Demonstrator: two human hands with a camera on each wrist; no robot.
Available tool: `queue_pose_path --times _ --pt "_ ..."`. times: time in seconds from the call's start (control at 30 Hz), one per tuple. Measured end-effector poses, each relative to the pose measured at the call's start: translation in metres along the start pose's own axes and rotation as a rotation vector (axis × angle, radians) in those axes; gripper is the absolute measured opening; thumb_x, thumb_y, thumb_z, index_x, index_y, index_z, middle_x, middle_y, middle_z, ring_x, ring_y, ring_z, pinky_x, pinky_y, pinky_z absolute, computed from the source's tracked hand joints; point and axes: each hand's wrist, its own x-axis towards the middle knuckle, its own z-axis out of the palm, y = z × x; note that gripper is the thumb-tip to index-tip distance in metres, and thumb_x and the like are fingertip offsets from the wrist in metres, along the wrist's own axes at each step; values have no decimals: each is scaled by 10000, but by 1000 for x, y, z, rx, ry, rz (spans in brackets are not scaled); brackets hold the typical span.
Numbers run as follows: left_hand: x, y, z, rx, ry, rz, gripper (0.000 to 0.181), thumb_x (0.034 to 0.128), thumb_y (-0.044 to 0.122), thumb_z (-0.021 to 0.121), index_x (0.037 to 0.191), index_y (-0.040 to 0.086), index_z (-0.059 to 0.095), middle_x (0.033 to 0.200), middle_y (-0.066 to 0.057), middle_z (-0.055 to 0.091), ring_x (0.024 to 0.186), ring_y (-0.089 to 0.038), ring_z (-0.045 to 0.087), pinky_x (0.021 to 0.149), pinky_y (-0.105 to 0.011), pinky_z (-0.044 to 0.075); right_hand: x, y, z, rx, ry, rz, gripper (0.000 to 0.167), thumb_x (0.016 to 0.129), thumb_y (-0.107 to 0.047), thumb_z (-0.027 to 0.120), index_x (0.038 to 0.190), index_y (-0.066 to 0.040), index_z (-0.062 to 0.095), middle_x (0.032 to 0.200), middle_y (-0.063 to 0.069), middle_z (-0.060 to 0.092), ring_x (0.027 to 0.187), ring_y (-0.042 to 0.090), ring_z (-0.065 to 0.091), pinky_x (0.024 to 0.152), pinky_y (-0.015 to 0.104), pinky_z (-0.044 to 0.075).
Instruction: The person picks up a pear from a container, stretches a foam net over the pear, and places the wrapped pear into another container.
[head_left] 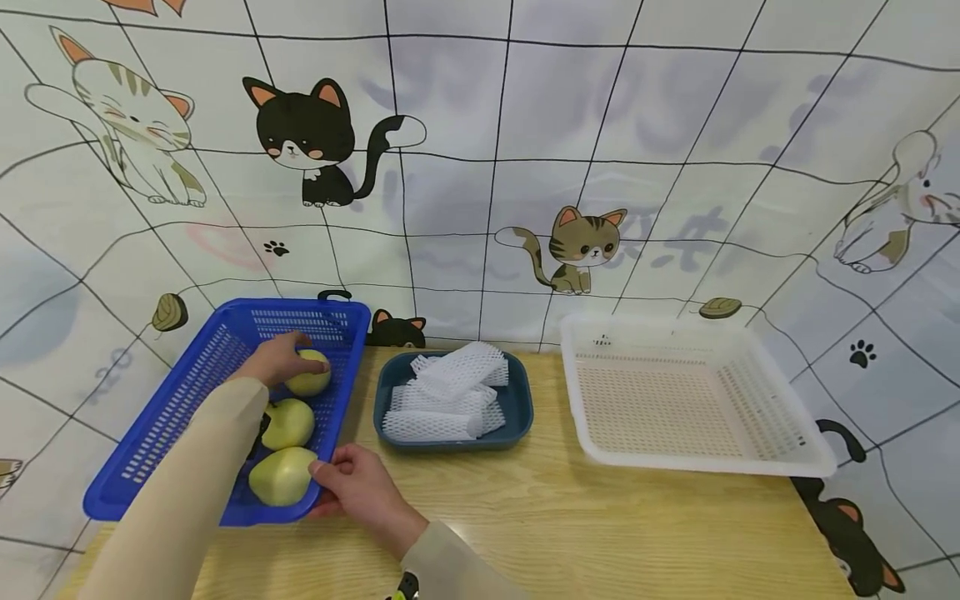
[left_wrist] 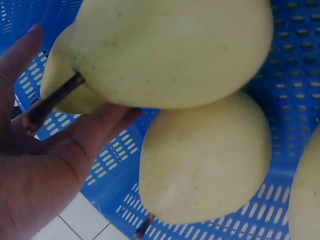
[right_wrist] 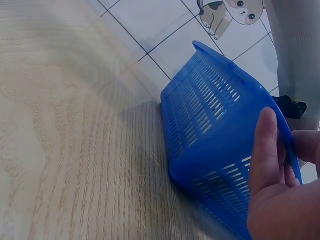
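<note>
In the head view, a pale green pear (head_left: 309, 374) lies at the far end of a row of pears in the blue basket (head_left: 348, 333). My left hand (head_left: 276, 360) reaches in over it, thumb and fingers around its left and far sides. The left wrist view shows that left hand (left_wrist: 55, 160) beside a large, close pear (left_wrist: 175, 50), whose dark stem points toward the palm. Another pear (left_wrist: 202, 160) sits below. With the thumb on the rim and fingers outside, my right hand (head_left: 375, 492) grips the basket's near right corner; the right wrist view shows this hand (right_wrist: 275, 175) too.
A dark teal tray (head_left: 517, 417) with white foam net sleeves (head_left: 450, 392) stands right of the basket. Farther right is a white perforated basket (head_left: 645, 400). All rest on a wooden table (head_left: 600, 533) against a cat-print wall covering (head_left: 450, 192).
</note>
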Motion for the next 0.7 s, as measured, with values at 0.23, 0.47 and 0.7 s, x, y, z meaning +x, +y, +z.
queue_pose_path --times 0.23,0.47,0.7 --pt "2 -3 -1 -50 2 -51 872 937 261 756 1459 -200 230 1368 -469 396 1078 -519 616 777 -477 615 1 -1 0 7 -11 16 94 1026 -118 645 991 -67 574 780 41 634 612 109 632 619 302 616" --pt "1 -3 -2 -2 3 -27 697 902 281 796 1284 -142 394 1175 -365 533 866 -390 674 753 -480 603 1 -2 1 35 -12 27 115 1024 -111 648 954 -77 564 776 43 632 607 104 628 569 235 582" --pt "0 -1 -1 -19 -5 -31 683 889 246 796 1281 -136 388 1186 -368 515 940 -419 636 761 -481 613 1 -2 1 27 -9 30 128 1024 -112 650 944 -81 555 778 49 631 604 109 630 596 263 597"
